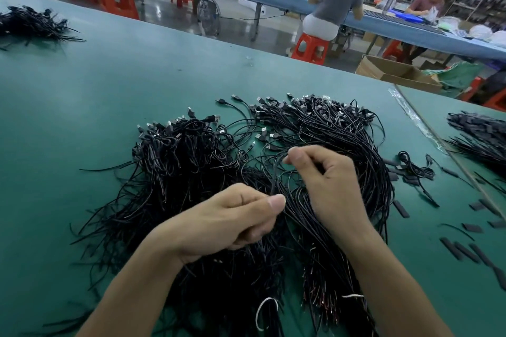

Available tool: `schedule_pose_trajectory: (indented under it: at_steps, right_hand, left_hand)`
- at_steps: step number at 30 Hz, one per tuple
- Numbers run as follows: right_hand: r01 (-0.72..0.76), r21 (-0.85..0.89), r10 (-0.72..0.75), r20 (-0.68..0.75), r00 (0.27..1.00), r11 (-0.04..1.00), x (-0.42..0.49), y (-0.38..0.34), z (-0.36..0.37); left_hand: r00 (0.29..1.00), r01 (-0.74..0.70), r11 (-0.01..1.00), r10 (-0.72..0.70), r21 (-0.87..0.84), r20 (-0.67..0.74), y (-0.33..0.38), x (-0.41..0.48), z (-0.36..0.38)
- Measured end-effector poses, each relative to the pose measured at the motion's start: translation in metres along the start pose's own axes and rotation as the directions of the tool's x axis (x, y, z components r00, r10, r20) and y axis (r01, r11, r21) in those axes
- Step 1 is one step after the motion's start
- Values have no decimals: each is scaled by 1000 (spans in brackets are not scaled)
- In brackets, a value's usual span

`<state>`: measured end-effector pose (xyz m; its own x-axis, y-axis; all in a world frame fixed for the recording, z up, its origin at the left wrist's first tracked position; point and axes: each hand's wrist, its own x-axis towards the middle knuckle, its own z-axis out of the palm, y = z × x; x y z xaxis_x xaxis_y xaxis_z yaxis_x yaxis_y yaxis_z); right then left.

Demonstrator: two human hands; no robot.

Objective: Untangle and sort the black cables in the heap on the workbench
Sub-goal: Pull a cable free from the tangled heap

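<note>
Both hands pinch thin cables [274, 178] with curled fingers: the left hand [232, 223] nearer the body, the right hand [330, 182] slightly farther out, both just above the black heap [178, 167] sprawled across the green workbench [109, 76].

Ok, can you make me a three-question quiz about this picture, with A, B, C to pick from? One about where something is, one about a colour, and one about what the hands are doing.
1. Where do the short black tube pieces lie?
A) right of the cable heap
B) in a bucket
C) in a drawer

2. What colour is the workbench top?
A) yellow
B) green
C) pink

3. What are the left hand and right hand doing?
A) lying flat
B) holding scissors
C) each pinching a black cable

Answers:
1 A, they are scattered on the bench at the heap's right.
2 B, green shows all around the heap.
3 C, the thumb and fingers of both hands close on thin strands.
</note>
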<state>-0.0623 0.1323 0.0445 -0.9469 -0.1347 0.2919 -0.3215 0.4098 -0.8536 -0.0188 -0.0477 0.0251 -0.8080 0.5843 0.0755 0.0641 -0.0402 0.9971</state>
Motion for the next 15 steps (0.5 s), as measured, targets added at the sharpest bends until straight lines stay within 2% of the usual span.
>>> schedule_pose_trajectory:
  at_steps: [1,3,5,6,7,9,12,13,15]
  right_hand:
    - [-19,-21,21,78,997,1000,-1,1,3]
    - [-21,-90,45,278,959,996,-6,4,8]
    - [9,-118,49,474,879,993,-15,4,12]
    - [8,-126,62,538,841,992,-18,3,14]
    - [12,-143,72,569,819,990,-21,2,14]
    - [57,-197,67,571,818,979,-23,0,12]
    - [104,-245,55,566,822,964,-22,-6,5]
    - [112,-242,46,566,823,964,-22,-7,2]
    - [139,-208,-3,545,838,968,-21,-12,-2]
  left_hand:
    - [999,-28,993,30,-116,16,2,0,4]
    - [996,-86,924,76,-372,-43,5,1,10]
    - [975,-199,807,108,-556,-192,3,6,11]
    - [951,-269,765,114,-585,-287,0,10,11]
    - [918,-327,759,112,-563,-381,-4,13,10]
    - [834,-380,833,121,-401,-539,-16,19,8]
    - [716,-301,953,212,-20,-666,-31,22,4]
    - [702,-228,968,240,107,-670,-33,23,3]
    - [757,-84,955,246,283,-605,-35,21,3]
